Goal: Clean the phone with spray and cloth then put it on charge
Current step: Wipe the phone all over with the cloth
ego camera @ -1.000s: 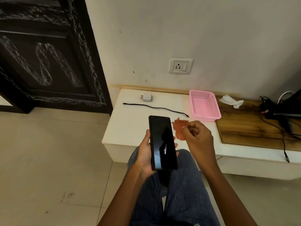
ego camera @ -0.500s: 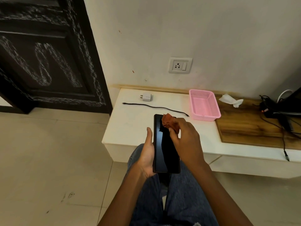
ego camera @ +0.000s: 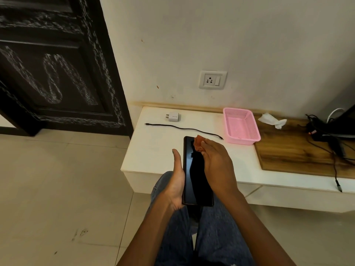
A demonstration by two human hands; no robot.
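White shelf [ego camera: 153, 150] against the wall carries a pink basket [ego camera: 241, 125] with nothing visible inside. Over the person's lap, the left hand [ego camera: 175, 186] grips the phone [ego camera: 193, 173], long axis pointing toward the wall, screen up. The right hand [ego camera: 217, 166] pinches a cloth [ego camera: 198, 144] onto its top end.

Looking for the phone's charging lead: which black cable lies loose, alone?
The thin black cable on the white shelf, beside the white adapter; the others tangle at far right.
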